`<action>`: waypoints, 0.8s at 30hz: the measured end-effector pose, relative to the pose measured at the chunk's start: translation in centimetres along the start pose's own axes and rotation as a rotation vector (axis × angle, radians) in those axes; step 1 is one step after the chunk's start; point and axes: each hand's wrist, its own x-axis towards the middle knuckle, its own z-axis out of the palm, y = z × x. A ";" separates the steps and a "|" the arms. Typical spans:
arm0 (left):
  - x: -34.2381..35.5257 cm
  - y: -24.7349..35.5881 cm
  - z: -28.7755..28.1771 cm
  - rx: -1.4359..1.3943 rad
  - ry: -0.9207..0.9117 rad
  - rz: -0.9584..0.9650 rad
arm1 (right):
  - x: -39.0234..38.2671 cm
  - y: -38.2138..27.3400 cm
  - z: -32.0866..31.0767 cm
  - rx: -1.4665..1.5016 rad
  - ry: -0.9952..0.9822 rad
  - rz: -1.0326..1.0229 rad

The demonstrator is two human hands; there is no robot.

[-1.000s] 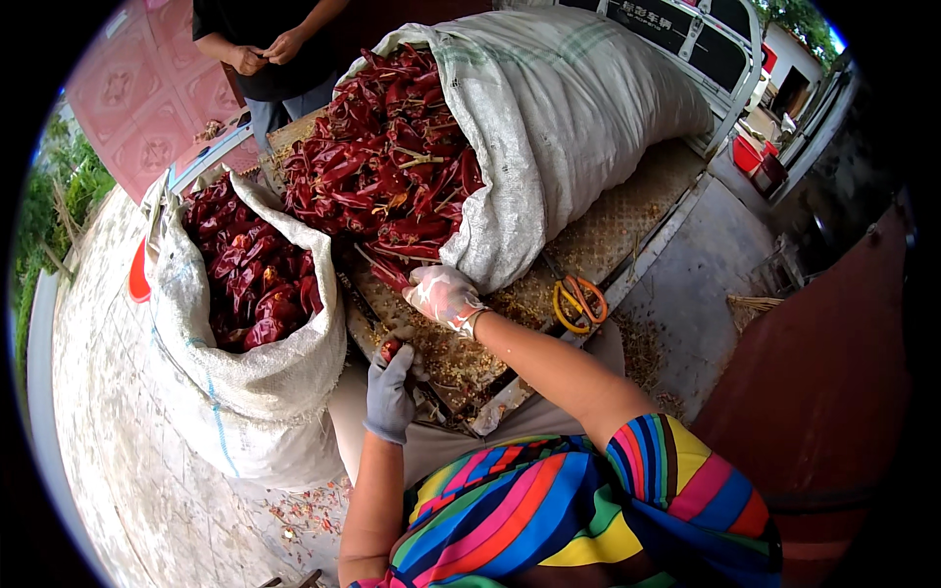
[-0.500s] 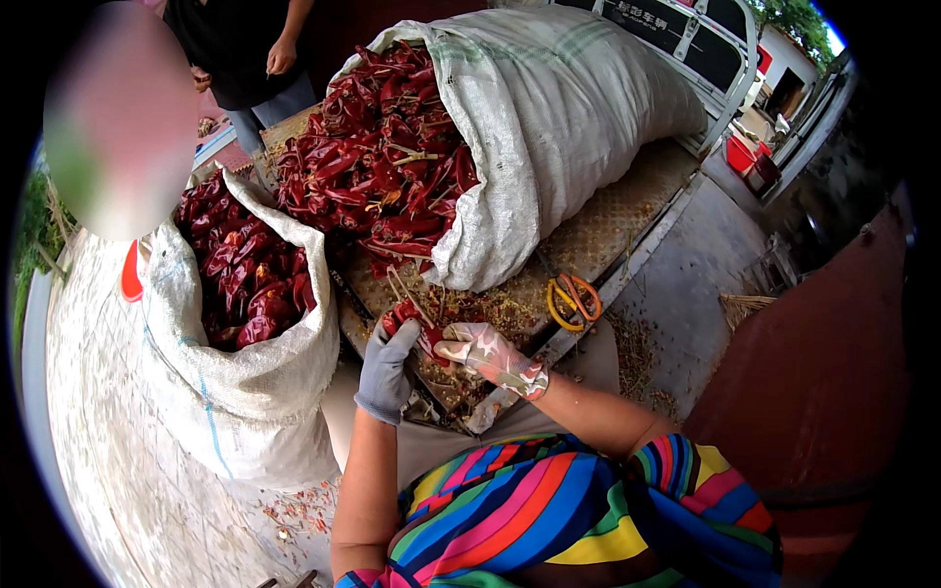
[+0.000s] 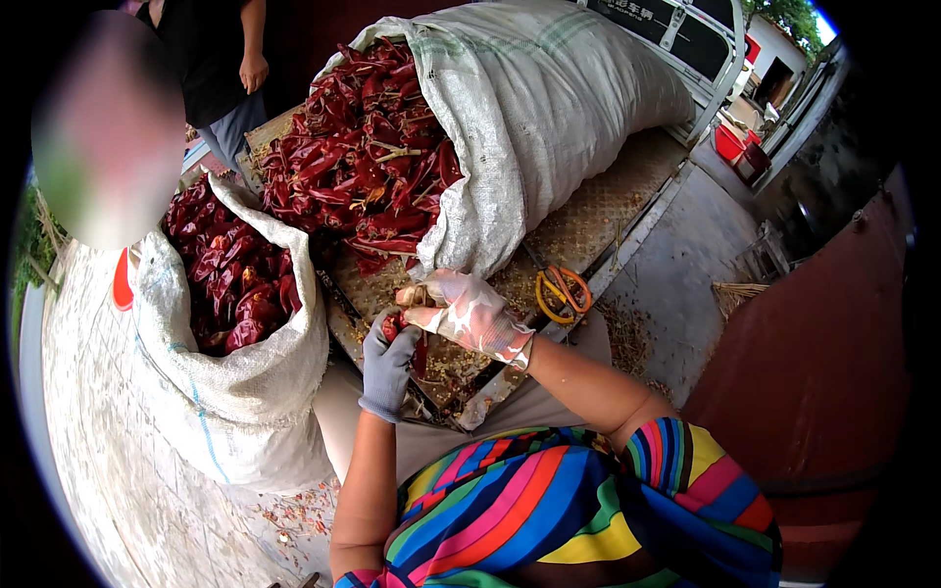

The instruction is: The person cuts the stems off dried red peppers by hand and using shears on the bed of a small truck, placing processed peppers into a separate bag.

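My left hand, in a grey knit glove, is closed around dried red chili peppers. Just above it, my right hand wears a camouflage-patterned glove. Its thumb and fingers are bent together over the top of the peppers, where the stems are covered from view; what is pinched there is hidden. Ahead lies a big white woven sack on its side, a heap of dried chilies spilling from its mouth. To the left stands an upright white sack filled with darker red chilies.
Scissors with orange and yellow handles lie right of my hands on the metal truck bed, among seeds and scraps. Another person stands at the back left. A red bucket is at the far right.
My right hand has moved up and left, from beside the peppers to over their stems, which it now covers. The left hand keeps its hold. The other person's arm has shifted.
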 end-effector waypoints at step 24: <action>-0.6 -0.8 -0.1 0.344 -0.091 0.065 | -2.4 1.9 0.8 1.259 -0.037 0.807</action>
